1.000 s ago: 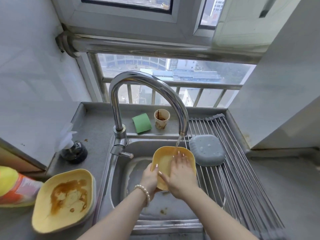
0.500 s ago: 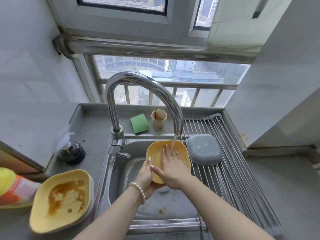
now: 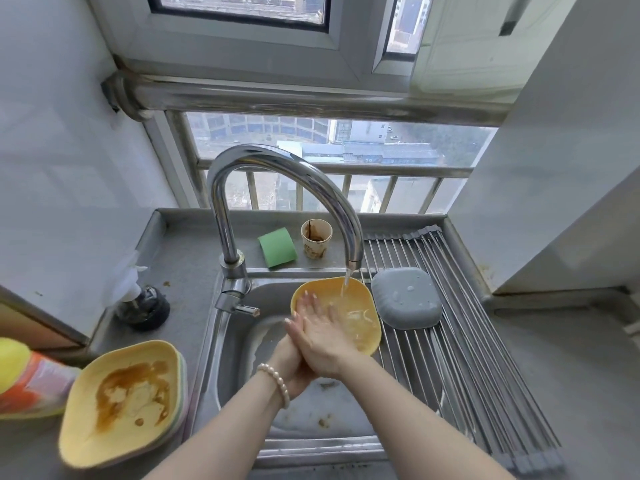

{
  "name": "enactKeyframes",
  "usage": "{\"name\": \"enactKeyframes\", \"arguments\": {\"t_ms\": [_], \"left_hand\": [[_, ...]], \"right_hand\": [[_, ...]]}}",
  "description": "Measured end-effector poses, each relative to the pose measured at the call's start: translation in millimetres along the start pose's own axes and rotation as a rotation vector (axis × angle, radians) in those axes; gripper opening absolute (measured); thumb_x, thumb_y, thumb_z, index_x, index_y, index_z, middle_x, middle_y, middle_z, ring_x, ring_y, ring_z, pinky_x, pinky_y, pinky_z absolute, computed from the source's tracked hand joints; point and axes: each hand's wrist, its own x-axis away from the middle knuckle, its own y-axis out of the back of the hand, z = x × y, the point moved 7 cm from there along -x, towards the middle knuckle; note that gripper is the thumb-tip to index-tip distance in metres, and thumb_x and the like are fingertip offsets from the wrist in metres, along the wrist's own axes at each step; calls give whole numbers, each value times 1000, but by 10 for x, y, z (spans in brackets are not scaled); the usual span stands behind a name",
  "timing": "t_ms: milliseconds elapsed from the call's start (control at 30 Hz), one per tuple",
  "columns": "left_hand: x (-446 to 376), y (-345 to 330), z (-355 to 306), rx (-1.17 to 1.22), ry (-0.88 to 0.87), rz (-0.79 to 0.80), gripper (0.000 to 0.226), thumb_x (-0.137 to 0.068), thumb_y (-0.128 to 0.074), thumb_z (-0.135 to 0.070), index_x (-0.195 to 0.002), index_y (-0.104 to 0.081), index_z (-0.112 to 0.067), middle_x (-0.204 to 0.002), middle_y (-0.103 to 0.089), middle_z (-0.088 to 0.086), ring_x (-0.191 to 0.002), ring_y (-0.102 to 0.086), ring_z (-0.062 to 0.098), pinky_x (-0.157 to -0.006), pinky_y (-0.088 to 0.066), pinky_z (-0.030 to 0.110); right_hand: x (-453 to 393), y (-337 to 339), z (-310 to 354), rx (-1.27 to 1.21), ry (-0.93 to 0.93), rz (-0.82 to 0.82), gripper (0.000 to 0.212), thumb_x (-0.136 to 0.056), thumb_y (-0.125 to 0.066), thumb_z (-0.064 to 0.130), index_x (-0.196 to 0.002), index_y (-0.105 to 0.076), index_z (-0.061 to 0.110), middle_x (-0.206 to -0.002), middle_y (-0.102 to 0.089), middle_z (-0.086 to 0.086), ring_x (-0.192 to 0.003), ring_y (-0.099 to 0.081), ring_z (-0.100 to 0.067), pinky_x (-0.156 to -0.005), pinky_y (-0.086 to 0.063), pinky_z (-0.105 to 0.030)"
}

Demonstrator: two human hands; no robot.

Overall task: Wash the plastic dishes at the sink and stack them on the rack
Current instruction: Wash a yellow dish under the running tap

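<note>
The yellow plastic dish [image 3: 349, 315] is held tilted over the sink [image 3: 311, 403], under the stream from the faucet [image 3: 287, 174], and more of its inner face shows than half a second ago, because the right hand [image 3: 322, 336] has slid from the middle toward the dish's left rim. That right hand lies flat with straight fingers pressed on the inner surface. The left hand [image 3: 289, 367] (mostly hidden behind the right) grips the dish's lower left edge from beneath, a pearl bracelet [image 3: 277, 381] on its wrist. Water now pools and ripples in the dish's right half, where before the palm covered it. On the roll-up rack [image 3: 460, 341] just right of the sink, a grey dish [image 3: 407, 297] rests upside down with droplets on its base, nearly touching the yellow one. On the counter [image 3: 187, 261] to the left sits a stack of dirty dishes [image 3: 128, 403], the top yellow one smeared with brown sauce. Behind the sink stand a paper cup [image 3: 316, 238] stained brown inside and a green sponge [image 3: 277, 251].
</note>
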Motion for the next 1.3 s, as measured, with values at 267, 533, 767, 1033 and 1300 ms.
{"name": "enactKeyframes", "arguments": {"t_ms": [267, 533, 767, 1033, 1300], "left_hand": [[-30, 112, -165, -146, 131, -77, 68, -95, -32, -60, -131, -50, -5, -113, -65, 14, -108, -61, 31, -90, -48, 42], [34, 213, -587, -698, -171, -349, 22, -103, -38, -22, -109, -58, -14, -99, -66, 13, -88, -66, 34, -74, -56, 57], [-45, 244, -729, -1141, -159, -294, 15, -94, -48, -1, -105, -58, -2, -100, -64, 17, -96, -63, 36, -86, -53, 51], [23, 310, -580, -651, 10, -241, 23, -98, -38, 4, -113, -54, -2, -103, -61, 21, -86, -60, 35, -74, -53, 54], [-12, 314, -681, -1179, -248, -253, 19, -87, -66, -9, -106, -69, -7, -87, -69, 4, -83, -63, 22, -82, -54, 37]], "right_hand": [[238, -136, 116, -92, 207, 107, 65, -100, -17, 52, -154, -1, 19, -160, -9, -6, -148, -4, -17, -120, -4, -35], [499, 48, -198, 161, 257, -59, 38, -97, -47, 37, -134, -54, 26, -139, -54, 4, -132, -43, -22, -104, -39, -37], [329, 12, -517, 628, 73, -76, 92, -76, -38, 73, -126, -59, -1, -133, -55, -20, -129, -47, -35, -114, -23, -52], [528, 37, -200, 428, 477, -354, 50, -43, -94, 36, -86, -76, 15, -95, -75, -3, -83, -72, -15, -80, -57, -31], [766, 17, -115, 333, 601, -475, 20, -55, -68, -2, -62, -62, 15, -57, -60, 4, -55, -59, -18, -57, -49, -28]]}}
